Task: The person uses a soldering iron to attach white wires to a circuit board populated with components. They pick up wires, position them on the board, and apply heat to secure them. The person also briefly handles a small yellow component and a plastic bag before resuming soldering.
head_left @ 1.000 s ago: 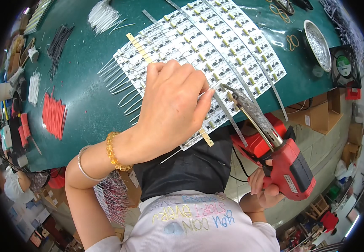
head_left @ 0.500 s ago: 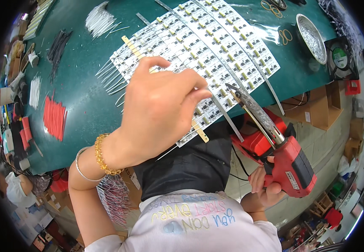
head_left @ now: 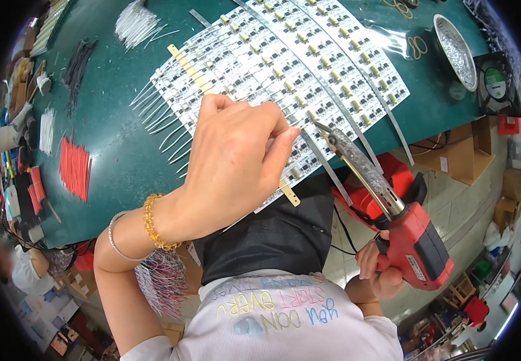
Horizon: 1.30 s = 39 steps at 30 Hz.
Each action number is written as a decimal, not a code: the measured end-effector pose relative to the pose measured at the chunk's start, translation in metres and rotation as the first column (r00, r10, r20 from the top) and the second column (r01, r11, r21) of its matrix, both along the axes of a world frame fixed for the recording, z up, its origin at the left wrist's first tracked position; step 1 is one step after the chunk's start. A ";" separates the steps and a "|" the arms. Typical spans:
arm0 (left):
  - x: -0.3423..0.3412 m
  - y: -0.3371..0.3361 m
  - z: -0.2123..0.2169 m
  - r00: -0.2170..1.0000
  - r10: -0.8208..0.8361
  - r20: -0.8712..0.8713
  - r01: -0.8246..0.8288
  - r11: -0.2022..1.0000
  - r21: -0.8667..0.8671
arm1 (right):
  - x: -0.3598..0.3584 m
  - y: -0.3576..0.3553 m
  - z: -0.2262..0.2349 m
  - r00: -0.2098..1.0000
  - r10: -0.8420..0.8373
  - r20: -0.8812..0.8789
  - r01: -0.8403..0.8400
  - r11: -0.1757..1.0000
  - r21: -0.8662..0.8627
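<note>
A white sheet of circuit boards (head_left: 332, 90), set with small black and yellow parts, lies on the green table. Over its near part my left hand (head_left: 236, 159) is closed in a pinch, thumb against forefinger, on what looks like the thin end of a white wire; the palm side is hidden. My right hand (head_left: 380, 268) grips a red and black soldering gun (head_left: 419, 246) by its handle. The gun's dark tip points at the board, close beside my left fingertips. White wires (head_left: 167, 129) stick out from the sheet's left edge.
Metal strips (head_left: 338, 114) and a yellowish strip (head_left: 189, 69) cross the sheet. Bundles of red wires (head_left: 75, 168), black wires (head_left: 80, 69) and white wires (head_left: 137, 25) lie left. A metal bowl (head_left: 454, 53) and a black fan (head_left: 495, 84) are at the right.
The soldering gun's tip has moved left, closer to my left fingertips. My left hand has shifted slightly toward me over the sheet, still pinched. The whole view has shifted a little.
</note>
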State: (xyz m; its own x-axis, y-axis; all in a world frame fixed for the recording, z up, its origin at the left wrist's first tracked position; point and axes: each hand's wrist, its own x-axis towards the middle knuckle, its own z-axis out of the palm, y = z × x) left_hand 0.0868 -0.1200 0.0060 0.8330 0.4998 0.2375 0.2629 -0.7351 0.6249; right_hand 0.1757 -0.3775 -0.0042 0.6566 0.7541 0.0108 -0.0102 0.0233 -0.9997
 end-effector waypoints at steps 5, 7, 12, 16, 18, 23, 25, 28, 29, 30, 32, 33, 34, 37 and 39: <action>0.000 0.000 -0.003 1.000 -0.007 0.025 0.007 1.000 0.014 | -0.001 -0.003 -0.008 0.998 -0.027 0.057 0.028 1.000 -0.012; 0.000 0.000 -0.003 0.999 -0.007 0.031 0.006 1.000 0.027 | 0.000 -0.012 -0.014 0.989 -0.030 0.146 0.038 0.998 -0.054; 0.000 0.001 -0.004 0.999 0.000 0.047 -0.002 0.999 0.037 | -0.004 -0.011 -0.013 0.975 -0.084 0.208 0.100 0.993 -0.067; 0.002 0.000 -0.004 0.999 -0.011 0.053 0.009 0.999 0.031 | -0.003 -0.003 0.000 0.995 -0.049 0.084 0.051 0.999 -0.019; 0.000 -0.001 -0.005 0.999 0.002 0.038 -0.004 0.999 0.042 | -0.003 -0.007 -0.007 0.996 -0.038 0.087 0.040 0.999 -0.018; 0.001 0.001 -0.004 0.999 -0.002 0.040 0.001 1.000 0.030 | -0.004 -0.013 -0.010 0.994 -0.041 0.103 0.047 0.997 -0.058; 0.000 0.000 -0.003 0.999 -0.001 0.040 0.000 1.000 0.031 | -0.001 -0.032 -0.026 0.975 -0.069 0.211 0.087 0.993 -0.079; 0.000 0.000 -0.004 0.999 -0.002 0.044 0.000 1.000 0.030 | -0.001 -0.031 -0.029 0.964 -0.083 0.251 0.097 0.994 -0.046; 0.001 0.000 -0.004 0.999 -0.003 0.042 0.002 1.000 0.029 | -0.001 -0.026 -0.027 0.970 -0.088 0.228 0.096 0.995 -0.023; 0.001 -0.001 -0.004 0.999 -0.004 0.041 0.003 1.000 0.028 | -0.004 -0.020 -0.021 0.983 -0.094 0.160 0.093 0.996 0.010; 0.001 -0.001 -0.004 0.999 -0.006 0.043 0.004 0.999 0.038 | -0.003 -0.008 -0.010 0.996 -0.061 0.065 0.059 0.997 0.040; 0.001 -0.001 -0.004 0.999 -0.007 0.044 0.005 0.999 0.043 | -0.001 -0.005 -0.006 0.999 -0.029 0.039 0.027 0.999 0.039; 0.001 -0.001 -0.004 0.999 0.000 0.045 -0.001 0.999 0.042 | -0.001 -0.009 -0.008 0.998 -0.035 0.057 0.033 0.999 0.023; 0.000 0.001 -0.003 0.999 0.001 0.045 -0.002 0.999 0.034 | -0.002 -0.030 -0.027 0.981 -0.127 0.149 0.130 0.991 -0.014; 0.001 0.001 -0.003 0.999 -0.012 0.038 0.011 1.000 0.022 | -0.008 -0.025 -0.027 0.975 -0.183 0.124 0.183 0.983 0.006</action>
